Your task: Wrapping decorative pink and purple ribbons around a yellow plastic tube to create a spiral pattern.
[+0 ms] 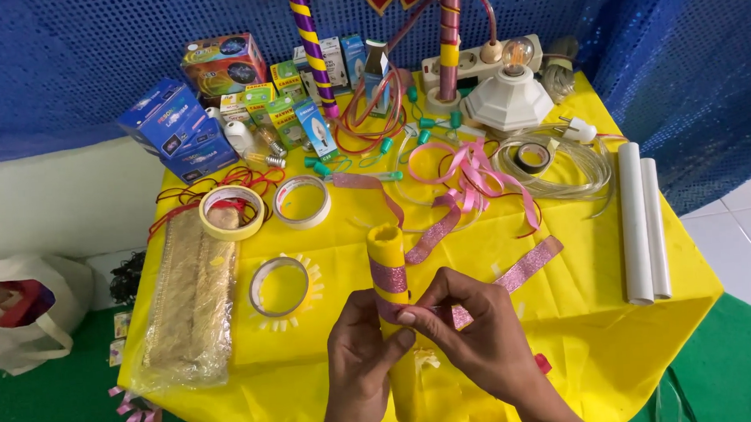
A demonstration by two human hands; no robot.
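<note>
A yellow tube (385, 251) lies lengthwise over the yellow table (588, 337), its open end pointing away from me. Pink glitter ribbon (526, 267) is wound around it in bands and trails off to the right. My left hand (360, 366) grips the tube from the left and below. My right hand (476, 338) pinches the ribbon against the tube with thumb and forefinger. The tube's near end is hidden behind my hands.
Tape rolls (232, 212) (302, 200) (278, 285) lie left of the tube, beside a bag of gold trim (183, 302). Two white tubes (643, 223) rest at the right edge. Bulb boxes (170, 127), a lit lamp (510, 88), a power strip (483, 58), wires and loose pink ribbon (476, 176) crowd the back.
</note>
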